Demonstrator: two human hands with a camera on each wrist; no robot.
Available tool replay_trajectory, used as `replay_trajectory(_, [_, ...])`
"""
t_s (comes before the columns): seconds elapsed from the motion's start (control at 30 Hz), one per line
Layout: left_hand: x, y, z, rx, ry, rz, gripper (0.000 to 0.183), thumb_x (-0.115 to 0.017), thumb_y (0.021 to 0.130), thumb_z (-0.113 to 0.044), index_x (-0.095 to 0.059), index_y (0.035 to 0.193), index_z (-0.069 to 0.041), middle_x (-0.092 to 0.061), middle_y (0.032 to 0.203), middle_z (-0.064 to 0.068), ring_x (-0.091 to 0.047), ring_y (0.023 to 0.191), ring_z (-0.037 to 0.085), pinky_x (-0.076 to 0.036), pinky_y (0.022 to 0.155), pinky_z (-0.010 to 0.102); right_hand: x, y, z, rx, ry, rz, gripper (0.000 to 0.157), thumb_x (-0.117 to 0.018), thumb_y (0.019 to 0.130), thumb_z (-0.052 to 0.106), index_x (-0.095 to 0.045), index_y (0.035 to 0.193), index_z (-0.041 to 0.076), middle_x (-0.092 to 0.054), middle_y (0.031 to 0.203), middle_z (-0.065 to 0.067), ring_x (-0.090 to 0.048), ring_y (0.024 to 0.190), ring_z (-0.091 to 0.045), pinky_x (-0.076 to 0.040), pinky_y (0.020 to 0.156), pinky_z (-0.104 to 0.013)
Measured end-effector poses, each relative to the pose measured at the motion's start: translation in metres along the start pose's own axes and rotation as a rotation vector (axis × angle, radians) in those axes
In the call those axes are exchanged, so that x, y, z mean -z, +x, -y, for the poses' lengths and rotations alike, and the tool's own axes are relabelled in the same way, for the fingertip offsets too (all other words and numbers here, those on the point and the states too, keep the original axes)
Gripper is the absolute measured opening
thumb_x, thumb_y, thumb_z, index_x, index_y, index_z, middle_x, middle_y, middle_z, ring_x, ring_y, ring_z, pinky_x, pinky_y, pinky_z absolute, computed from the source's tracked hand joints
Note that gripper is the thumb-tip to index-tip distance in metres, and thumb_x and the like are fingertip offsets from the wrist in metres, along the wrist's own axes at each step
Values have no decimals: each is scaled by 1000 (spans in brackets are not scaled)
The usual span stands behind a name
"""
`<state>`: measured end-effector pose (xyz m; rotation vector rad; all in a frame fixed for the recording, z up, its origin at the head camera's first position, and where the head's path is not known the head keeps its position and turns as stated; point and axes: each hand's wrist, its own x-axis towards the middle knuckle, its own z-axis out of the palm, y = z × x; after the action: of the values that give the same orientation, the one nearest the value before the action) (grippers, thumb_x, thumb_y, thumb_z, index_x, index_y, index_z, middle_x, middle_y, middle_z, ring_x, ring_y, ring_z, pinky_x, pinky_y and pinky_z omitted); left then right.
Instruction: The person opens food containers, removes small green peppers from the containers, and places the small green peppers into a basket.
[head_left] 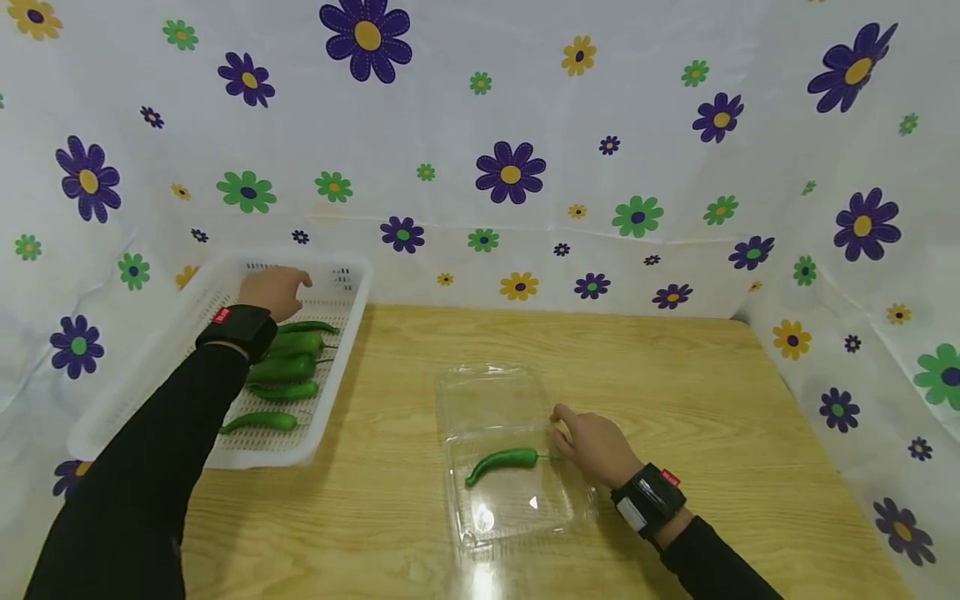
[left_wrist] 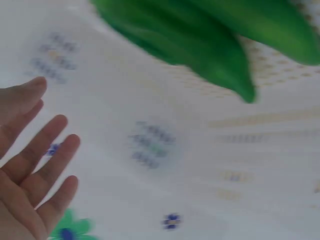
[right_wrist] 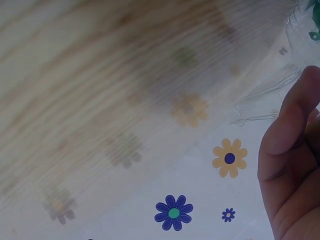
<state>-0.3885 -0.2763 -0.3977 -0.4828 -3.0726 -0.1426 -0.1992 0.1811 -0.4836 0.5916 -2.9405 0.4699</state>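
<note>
Several green peppers (head_left: 288,367) of different sizes lie in a white perforated basket (head_left: 360,304) at the left. Over the basket's far part is my left hand (head_left: 273,292), holding nothing; its fingers (left_wrist: 47,132) are spread apart in the left wrist view, below large blurred peppers (left_wrist: 190,40). A slim green chili pepper (head_left: 504,459) lies inside a clear plastic clamshell box (head_left: 517,508), whose lid (head_left: 491,398) is folded back. At the box's right edge, my right hand (head_left: 600,448) has loosely bent fingers with a gap beside the thumb. Whether it touches the rim, I cannot tell.
Both the basket and the box stand on a light wood-grain table (head_left: 660,375). A white sheet (head_left: 442,108) printed with purple, green and yellow flowers hangs behind the table and along both sides. Light glares off the box's base.
</note>
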Motion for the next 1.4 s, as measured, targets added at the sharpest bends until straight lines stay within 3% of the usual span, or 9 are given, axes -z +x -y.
replay_trajectory(0.2, [29,-24,-65,-151,65,-116,36,-69,81,-6,-63,115,0,-66,107,22,-63,89,37,-50,79,49,0,-1,-3,-39,-28,31,14,-60,90,16,-59,102,9,-27,52,8,-25,46,-6,-15,45,-19])
replay_trajectory(0.4, [50,-71,-143,-332,49,-242,34,-75,77,-6,-66,110,-1,-69,103,17,-64,96,33,-48,90,45,1,-2,-5,-37,-36,13,14,-60,89,15,-59,101,8,-29,51,8,-26,45,-6,-15,45,-19])
replay_trajectory(0.57, [46,-109,-201,-488,40,-319,35,-78,76,-12,-66,109,-6,-67,104,12,-62,99,28,-48,92,41,2,-3,-3,-54,-45,-3,13,-60,90,15,-59,100,8,-28,51,8,-24,45,-6,-14,44,-19])
replay_trajectory(0.73, [23,-132,-245,-599,63,-320,36,-76,78,-20,-65,112,-13,-65,109,6,-60,104,21,-47,95,35,3,-4,0,-55,-48,-31,11,-61,89,13,-59,98,7,-27,50,8,-23,44,-6,-14,44,-19])
replay_trajectory(0.9, [-9,-135,-270,-656,135,-248,32,-75,80,-27,-65,109,-18,-65,103,-1,-61,99,15,-49,90,29,1,-4,3,-44,-47,-47,11,-60,89,13,-59,98,7,-26,50,8,-22,43,-5,-13,43,-19])
replay_trajectory(1.17, [-52,-121,-278,-620,137,-12,31,-71,83,-29,-63,111,-18,-64,99,-2,-62,92,14,-51,83,28,-3,-4,6,-47,-52,-44,11,-60,89,14,-59,98,7,-27,49,7,-22,42,-6,-13,42,-19])
replay_trajectory(1.27, [-66,-119,-278,-605,135,16,31,-70,84,-28,-64,112,-17,-65,99,-2,-63,93,14,-51,82,29,-4,-3,7,-47,-54,-38,11,-59,90,14,-59,98,7,-28,49,7,-23,42,-6,-13,42,-19])
replay_trajectory(1.4, [-78,-118,-279,-594,150,2,24,-68,86,-25,-66,108,-16,-65,96,-3,-62,91,14,-51,81,28,-4,-2,9,-41,-56,-37,11,-59,90,14,-59,98,7,-29,48,7,-24,41,-6,-14,41,-19])
